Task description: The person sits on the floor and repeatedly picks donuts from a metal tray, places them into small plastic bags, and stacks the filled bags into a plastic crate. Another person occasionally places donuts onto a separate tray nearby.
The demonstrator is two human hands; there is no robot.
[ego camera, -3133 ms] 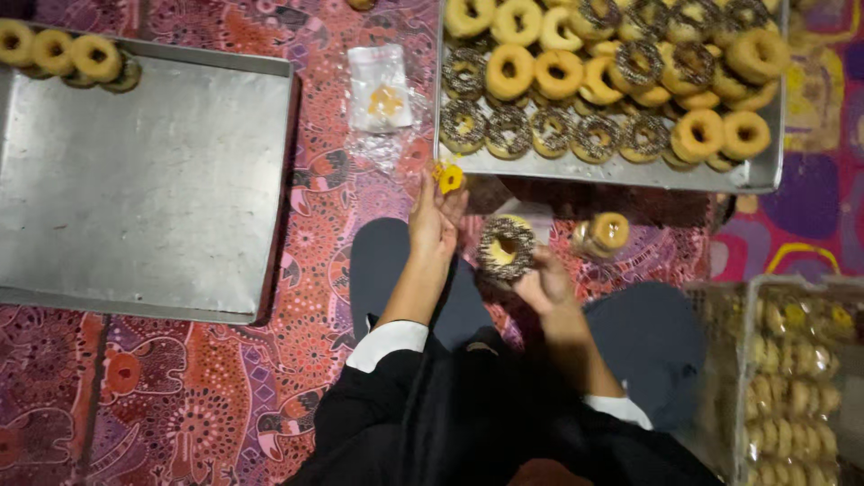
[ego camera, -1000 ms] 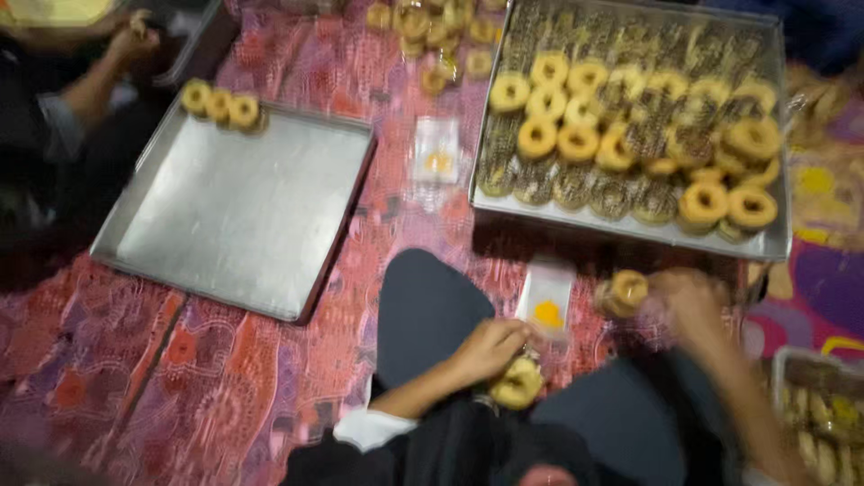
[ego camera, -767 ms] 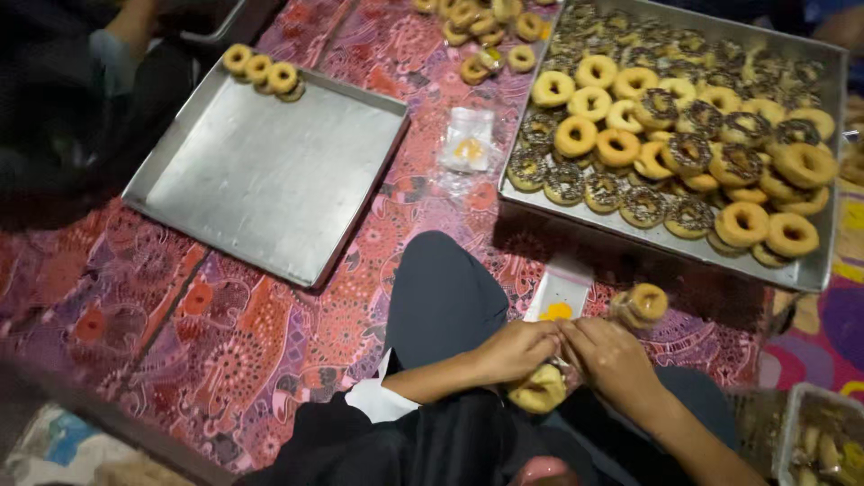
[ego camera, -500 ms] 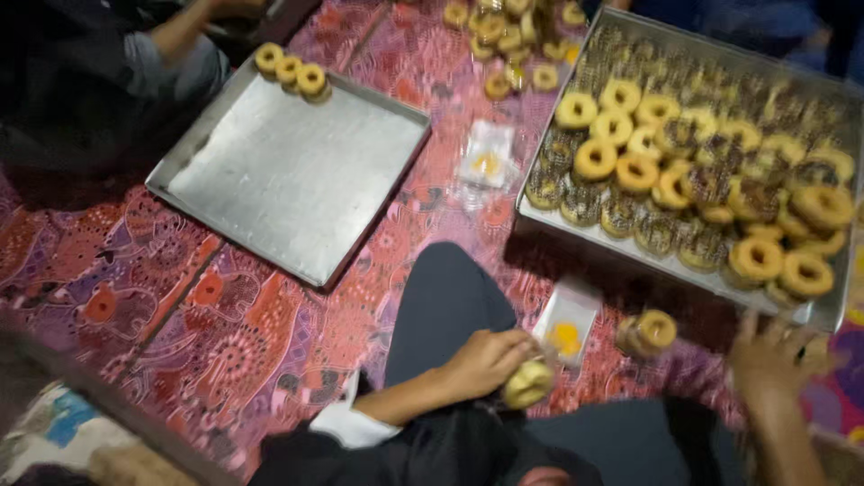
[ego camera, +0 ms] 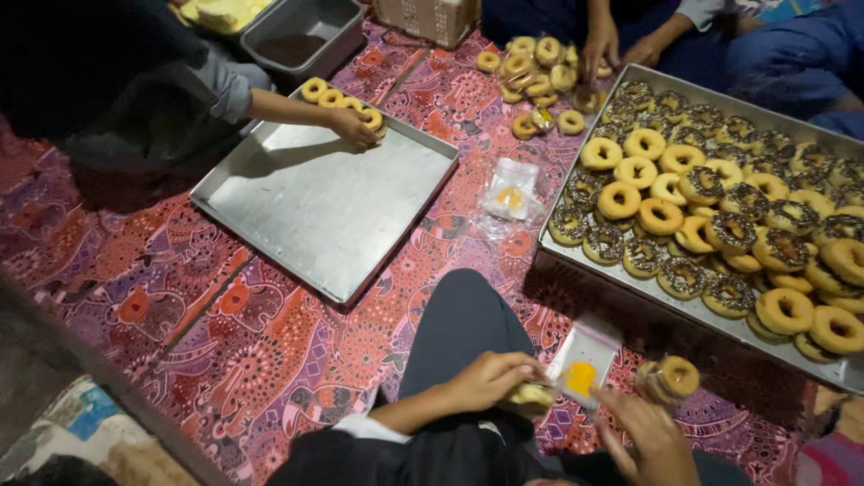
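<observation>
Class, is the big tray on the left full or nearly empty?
Nearly empty: the tray shows bare metal, with only one row of doughnuts along its far edge.

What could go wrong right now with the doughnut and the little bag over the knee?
The left hand pinches a doughnut at the mouth of the small clear bag; it looks only partly in, so it might slip onto the patterned mat. The right hand sits close to the wrapped doughnut standing on the mat and could knock it over.
</observation>
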